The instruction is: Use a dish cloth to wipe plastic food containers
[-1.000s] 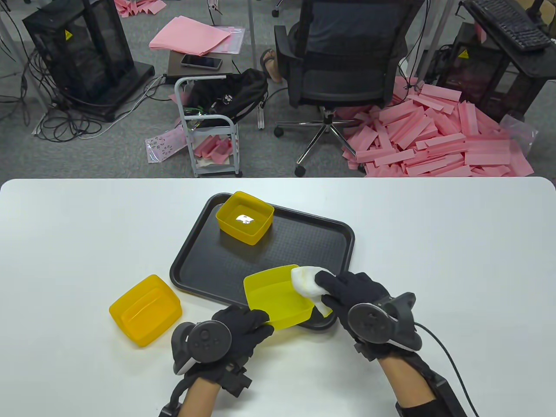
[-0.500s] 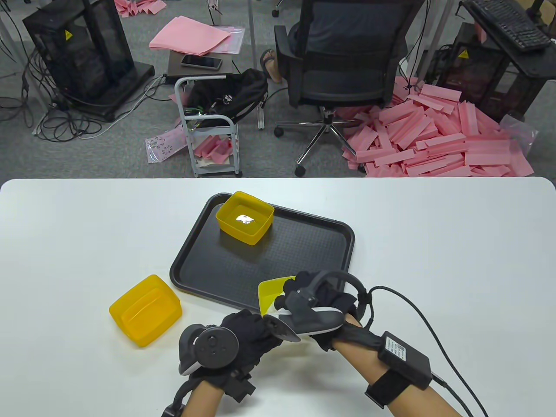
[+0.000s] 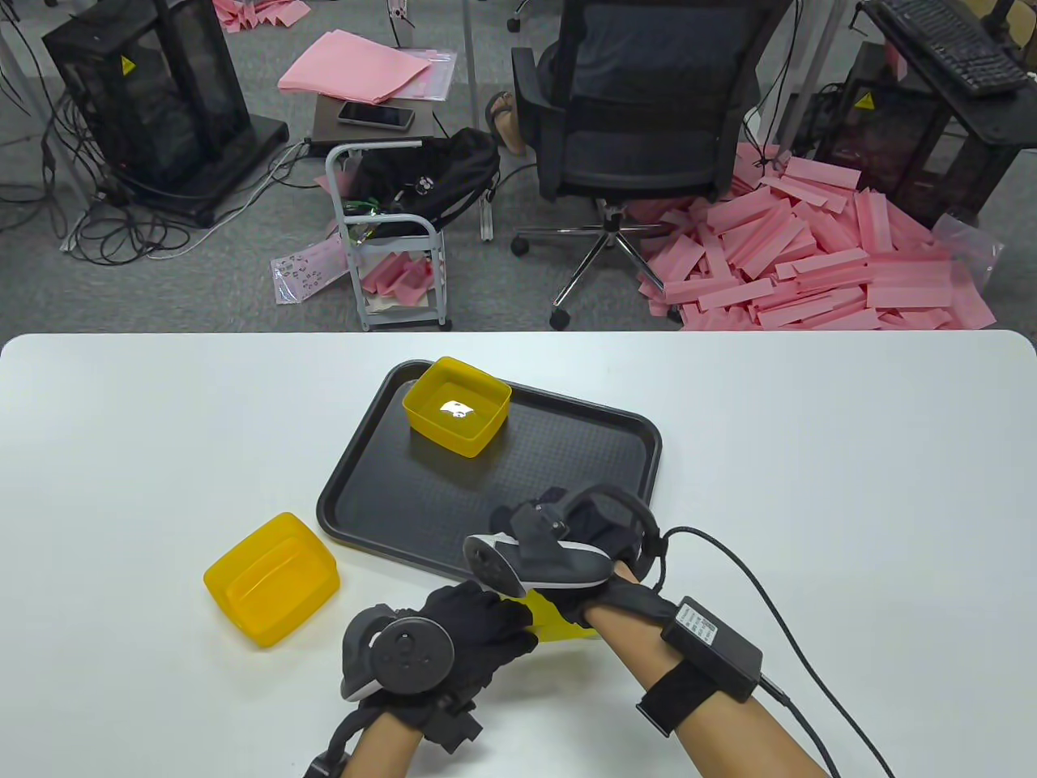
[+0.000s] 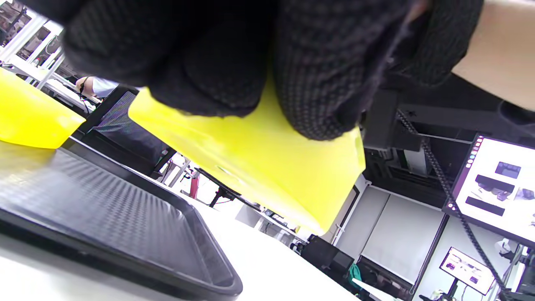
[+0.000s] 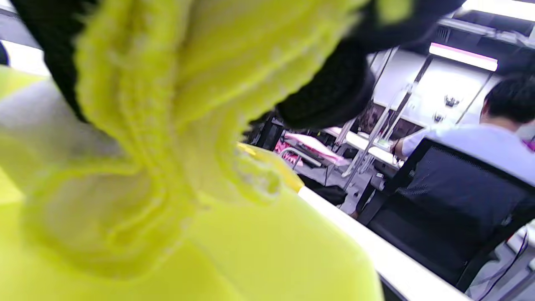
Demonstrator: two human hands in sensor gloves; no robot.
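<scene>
Held tilted over the near edge of the flat black plastic tray (image 3: 583, 446): a bright yellow rectangular plastic food container (image 4: 267, 167), largely hidden in the table view beneath both gloves. Gripped at its near rim by the left hand (image 3: 478, 632), black-gloved fingers (image 4: 322, 75) curled over the yellow wall in the left wrist view. Reached inside by the right hand (image 3: 599, 527), turned over so the tracker lies sideways across it; grip closed round a bunched dish cloth (image 5: 159, 125), tinted yellow against the container wall in the right wrist view, pressed to the inner surface. Cloth not visible from above.

On the far left corner of the tray, upright and open: a second yellow square plastic container (image 3: 458, 415), well apart from the hands. On the white bench (image 3: 810, 454), left of the tray and near its front corner: a third, orange-yellow rectangular plastic container (image 3: 270, 579), upright, touched by nothing.

Beyond the bench: a black office chair (image 3: 640, 121) with someone seated, facing away, and a heap of pink foam strips (image 3: 818, 259) on the floor.
</scene>
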